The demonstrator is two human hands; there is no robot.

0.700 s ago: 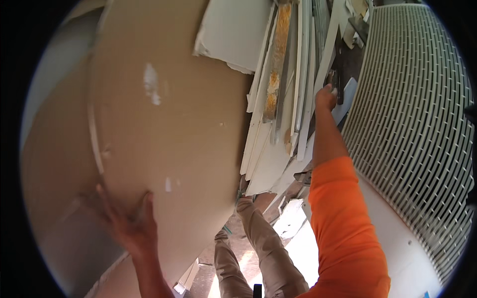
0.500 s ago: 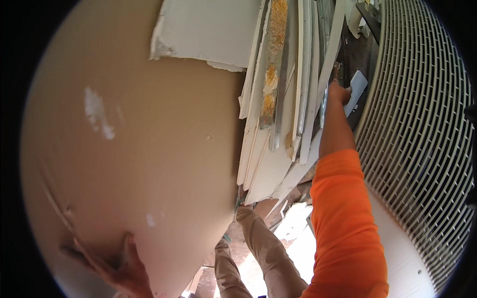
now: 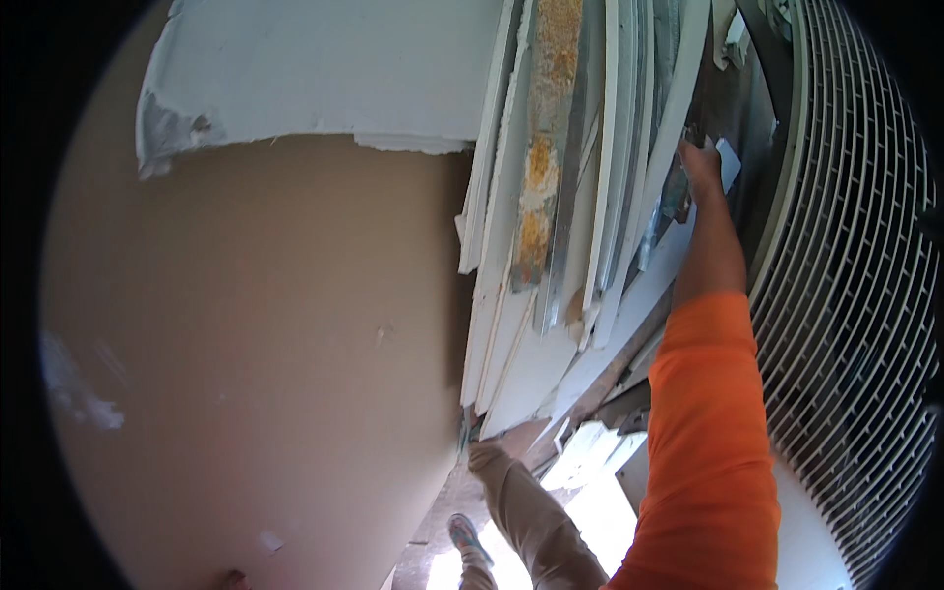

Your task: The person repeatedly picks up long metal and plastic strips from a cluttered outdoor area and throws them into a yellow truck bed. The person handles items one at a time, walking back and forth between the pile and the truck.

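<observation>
My right arm, in an orange sleeve, reaches forward along the right side of a leaning stack of white board strips (image 3: 629, 147). At its far end my right hand (image 3: 700, 165) has its fingers curled beside the strips, and what they close on is hard to make out. A small pale piece (image 3: 729, 164) lies just right of that hand, and a greyish, shiny piece (image 3: 676, 192) shows to its left. Only a fingertip of my left hand (image 3: 236, 581) shows at the lower edge, against a large brown board (image 3: 295, 344).
A white board with a ragged edge (image 3: 324, 69) overlaps the brown board's far part. A rusty, yellow-stained metal strip (image 3: 541, 167) stands among the stack. On the right is a slatted metal grille (image 3: 855, 256). Bright debris (image 3: 590, 452) lies on the floor by my legs (image 3: 531, 511).
The view has shifted, so the brown board and stack fill more of it. My left hand has dropped almost out of the picture. My right hand's fingers now look more curled.
</observation>
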